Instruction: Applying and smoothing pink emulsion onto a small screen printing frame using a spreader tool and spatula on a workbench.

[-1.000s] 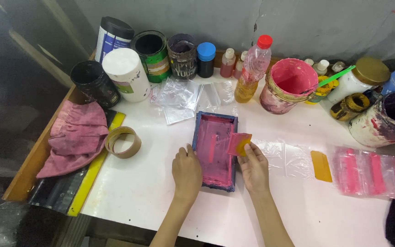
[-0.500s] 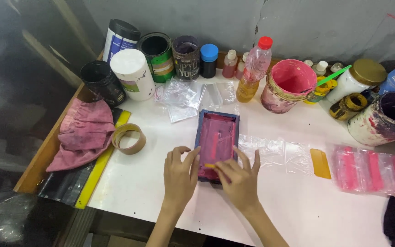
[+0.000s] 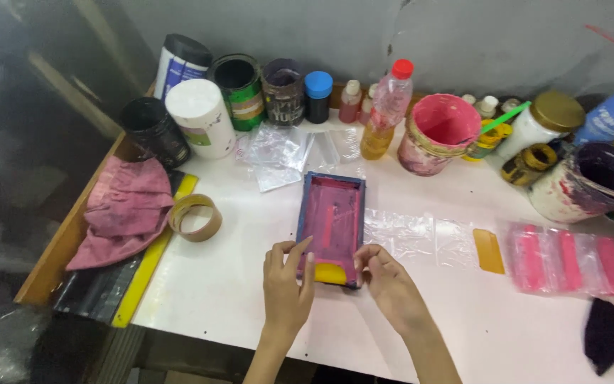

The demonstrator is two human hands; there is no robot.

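A small blue-edged printing frame (image 3: pixel 307 206), smeared with pink ink, lies on the white table (image 3: pixel 250 306). A yellow squeegee (image 3: pixel 331 273) rests inside the frame at its near end. My left hand (image 3: pixel 286 281) grips the frame's near left corner, fingers over the edge by the squeegee. My right hand (image 3: pixel 390 283) holds the near right corner, fingertips on the frame's edge. A clear plastic sheet (image 3: pixel 421 235) lies just right of the frame.
Paint cans, jars and bottles line the back wall, among them a pink bucket (image 3: pixel 438 135) and a white tub (image 3: pixel 199 117). A pink rag (image 3: pixel 126 210), a tape roll (image 3: pixel 195 217), a second yellow squeegee (image 3: pixel 489 250) and pink-printed bags (image 3: pixel 577 259) lie around.
My right hand drew the yellow squeegee from the frame's far right down to its near end and let it go. Both hands now sit at the near corners.
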